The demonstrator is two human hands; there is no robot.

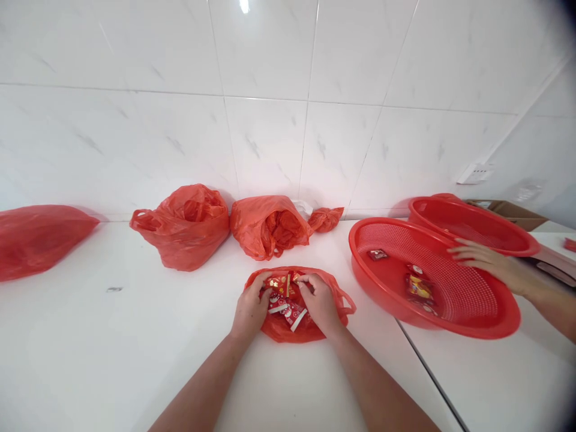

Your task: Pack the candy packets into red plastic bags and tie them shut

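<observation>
A red plastic bag point(297, 335) lies open on the white table in front of me. Inside it are small red wrapped snack packets, some with gold print point(275, 284) and others darker red with white edges point(293, 314). My left hand point(251, 307) reaches over the bag's left side, its curled fingers and thumb on a gold-printed packet. From the right, my right hand point(321, 303) reaches in, thumb and fingers pinched at another red and gold packet point(294, 278). My fingers partly cover both packets.
A large red perforated basket point(373, 294) with a few packets stands at right, a second red basket point(477, 225) behind it. Another person's hand point(483, 261) is over the front basket. Red bags point(186, 231) line the wall. A seam point(427, 366) crosses the table.
</observation>
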